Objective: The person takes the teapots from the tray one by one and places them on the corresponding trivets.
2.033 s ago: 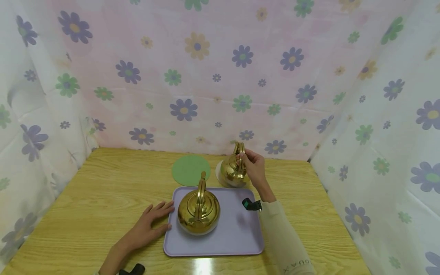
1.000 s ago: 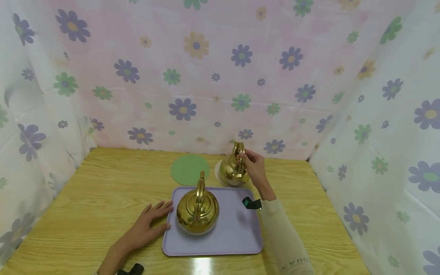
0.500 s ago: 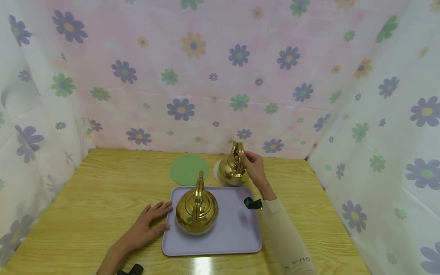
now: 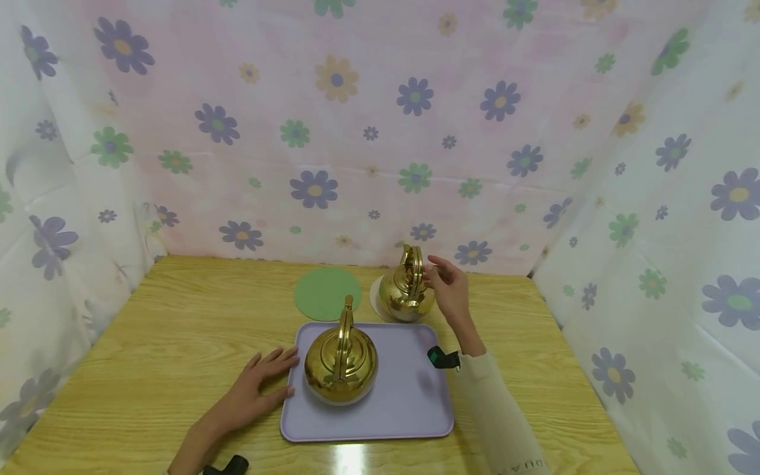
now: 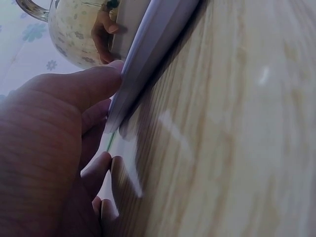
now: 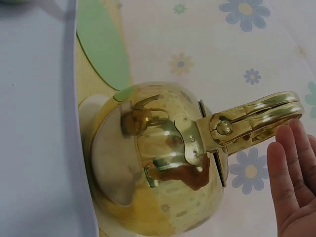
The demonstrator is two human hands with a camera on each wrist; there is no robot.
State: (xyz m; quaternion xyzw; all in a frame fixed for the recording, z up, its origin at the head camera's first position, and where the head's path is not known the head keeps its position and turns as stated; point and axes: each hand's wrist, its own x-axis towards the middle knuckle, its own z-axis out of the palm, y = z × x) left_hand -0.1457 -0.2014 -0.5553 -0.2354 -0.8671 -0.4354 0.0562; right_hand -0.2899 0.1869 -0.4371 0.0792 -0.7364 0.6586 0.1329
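Observation:
A shiny gold kettle [image 4: 407, 300] stands upright on a round cream mat [image 4: 377, 300] behind the tray. My right hand [image 4: 450, 287] is beside its raised handle, and the right wrist view shows the extended fingers [image 6: 284, 173] close to that handle. A second gold kettle [image 4: 341, 366] sits on the left half of a lilac tray [image 4: 410, 402], its handle upright. My left hand [image 4: 255, 389] lies with spread fingers at the tray's left edge; in the left wrist view the thumb [image 5: 98, 84] touches the rim.
A round green mat [image 4: 328, 293] lies behind the tray, left of the cream mat. Everything stands on a wood-grain table [image 4: 196, 316]. Flower-print curtains [image 4: 380, 165] close off the back and both sides.
My right hand has let go of the rear kettle's handle and moved slightly to the right. The kettle stays on the cream mat. My left hand keeps its place at the tray.

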